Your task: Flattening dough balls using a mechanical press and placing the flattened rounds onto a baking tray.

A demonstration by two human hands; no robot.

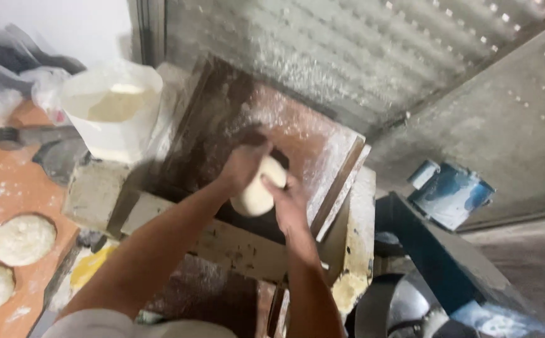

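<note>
While your fingers (266,155) curl round it from both sides, the pale, smooth, rounded lump of dough (259,188) sits cupped between your two palms, held just above the dark slot in the middle of the flour-dusted, reddish-brown sloping chute (322,141) of the dough machine. Your left hand (242,164) covers the upper left of the lump, fingers bent over its top; your right hand (290,203) presses in from the lower right, fingers closed against its side. Both are shut on the dough, neither spread wide. Motion blur hides whether the lump touches the chute or hangs clear of it.

By the look of it, you are at the feeding step, with the lump poised at the mouth of the machine. The next move calls for keeping your fingertips back from the slot and letting the dough go squarely into its middle.

Further out, a white plastic bucket of flour (115,106) stands on the machine's upper left corner. To the left, flat pale dough rounds (23,239) lie apart on an orange, floured surface (10,175). On the right, a blue metal motor housing (451,194) sits beside the machine, below a grey corrugated shutter (360,50).
</note>
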